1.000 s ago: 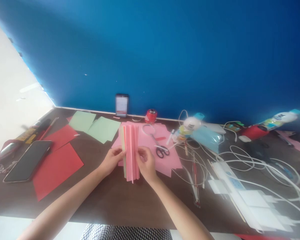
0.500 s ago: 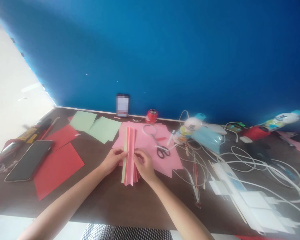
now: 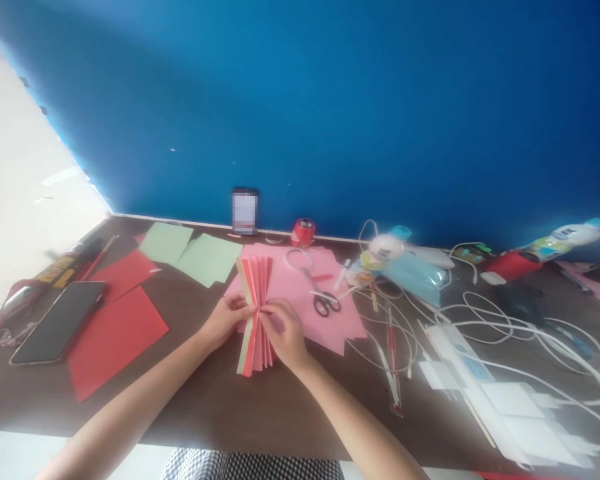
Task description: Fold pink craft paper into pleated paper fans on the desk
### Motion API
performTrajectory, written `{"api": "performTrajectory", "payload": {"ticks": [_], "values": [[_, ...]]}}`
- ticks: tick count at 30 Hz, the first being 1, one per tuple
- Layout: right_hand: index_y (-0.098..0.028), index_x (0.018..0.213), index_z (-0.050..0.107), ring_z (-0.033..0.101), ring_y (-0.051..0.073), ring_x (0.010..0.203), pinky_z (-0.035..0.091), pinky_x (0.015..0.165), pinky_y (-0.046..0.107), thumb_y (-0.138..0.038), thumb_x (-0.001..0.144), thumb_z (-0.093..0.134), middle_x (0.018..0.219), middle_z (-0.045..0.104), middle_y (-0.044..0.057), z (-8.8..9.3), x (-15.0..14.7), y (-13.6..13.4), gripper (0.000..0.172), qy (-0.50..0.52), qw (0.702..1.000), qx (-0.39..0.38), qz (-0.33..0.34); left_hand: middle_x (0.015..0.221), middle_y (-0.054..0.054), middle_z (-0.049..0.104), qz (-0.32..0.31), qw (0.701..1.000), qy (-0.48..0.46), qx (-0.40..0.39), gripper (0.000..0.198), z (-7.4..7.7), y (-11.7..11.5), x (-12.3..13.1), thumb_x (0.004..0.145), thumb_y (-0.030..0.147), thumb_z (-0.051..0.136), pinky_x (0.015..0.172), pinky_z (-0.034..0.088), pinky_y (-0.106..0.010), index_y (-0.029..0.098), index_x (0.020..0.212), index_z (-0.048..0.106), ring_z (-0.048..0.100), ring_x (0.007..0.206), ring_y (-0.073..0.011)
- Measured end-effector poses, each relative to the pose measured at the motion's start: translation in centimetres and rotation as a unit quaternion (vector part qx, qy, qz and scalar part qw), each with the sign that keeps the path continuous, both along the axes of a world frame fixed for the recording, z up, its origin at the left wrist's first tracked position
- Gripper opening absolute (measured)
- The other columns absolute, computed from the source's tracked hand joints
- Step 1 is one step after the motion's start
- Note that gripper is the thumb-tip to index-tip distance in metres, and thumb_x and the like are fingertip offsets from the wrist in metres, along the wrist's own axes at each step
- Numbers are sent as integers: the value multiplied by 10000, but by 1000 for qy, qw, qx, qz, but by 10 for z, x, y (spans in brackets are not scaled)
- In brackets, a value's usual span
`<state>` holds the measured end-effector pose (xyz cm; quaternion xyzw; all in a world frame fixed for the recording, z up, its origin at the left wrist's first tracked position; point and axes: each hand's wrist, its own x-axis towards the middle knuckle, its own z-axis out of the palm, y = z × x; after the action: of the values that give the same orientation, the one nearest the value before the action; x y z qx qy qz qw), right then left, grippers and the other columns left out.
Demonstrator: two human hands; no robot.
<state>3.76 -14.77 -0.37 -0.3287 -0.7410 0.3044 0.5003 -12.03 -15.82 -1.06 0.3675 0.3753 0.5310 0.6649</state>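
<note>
Between my hands stands a pleated paper fan (image 3: 251, 347) with green, red and pink folds, pinched narrow at its middle and spread at both ends. My left hand (image 3: 230, 317) grips its left side at the middle, thumb and fingertips pressed on the green and red edge. From the right, my right hand (image 3: 286, 330) pinches the same middle point on the pink folds. Pink paper sheets (image 3: 333, 327) lie just behind the fan. On them rest scissors (image 3: 327, 305) with dark handles, right of my right hand.
Red sheets (image 3: 120, 340) and a smartphone (image 3: 57, 323) lie left, with green sheets (image 3: 210, 259) behind. A red round container (image 3: 303, 232) and an upright phone (image 3: 245, 211) stand by the blue wall. To the right are tangled white cables (image 3: 510, 327), a power strip (image 3: 460, 353) and a glue bottle (image 3: 385, 248).
My right hand has moved slightly left, closer to my left hand. The folded paper is now squeezed at its middle, and its ends have fanned out.
</note>
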Motion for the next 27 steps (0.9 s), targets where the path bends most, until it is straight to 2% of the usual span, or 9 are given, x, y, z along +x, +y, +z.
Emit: {"api": "performTrajectory", "payload": {"ticks": [5,8,13,18,23,27], "values": [[-218,966,582,608,169,824,517,758,327,-215,819,537,877,631,48,1,-1,-3,153,25,1000,-2,-13,641,-23,642,-1,1000,5,-2,148,-2,0,-2,689,267,714,613,481,-257,128,728,683,603,628,-142],[-212,964,580,621,167,802,524,755,324,-218,806,558,866,647,46,2,-1,-4,160,37,999,-14,-23,645,-22,648,-7,1000,-3,-7,149,-1,1,-2,687,263,714,576,472,-250,135,763,702,583,583,-128],[-218,884,617,618,173,823,523,758,331,-193,808,556,861,653,51,6,-1,-5,101,47,999,-12,-1,623,-20,645,-20,1000,-8,-17,207,0,1,-2,677,290,723,485,415,-223,143,822,711,532,494,-100],[-218,893,632,624,179,812,531,746,336,-202,814,544,857,658,55,5,-2,-9,120,72,997,-38,-15,741,-35,683,-28,999,-15,12,279,-1,-1,-3,634,325,752,566,449,-259,164,857,708,591,588,-138],[-205,868,641,633,177,803,542,715,312,-194,807,552,852,661,57,2,-2,-10,108,99,993,-68,-14,821,-67,694,-47,998,-20,38,351,-1,-3,-3,595,349,775,678,488,-326,152,874,695,638,757,-221],[-211,859,643,636,175,790,540,720,320,-183,797,570,833,668,50,6,-2,-13,100,97,993,-60,-11,857,-82,690,-51,997,-22,53,375,0,-4,-4,604,335,774,761,487,-375,146,913,677,630,859,-258]]}}
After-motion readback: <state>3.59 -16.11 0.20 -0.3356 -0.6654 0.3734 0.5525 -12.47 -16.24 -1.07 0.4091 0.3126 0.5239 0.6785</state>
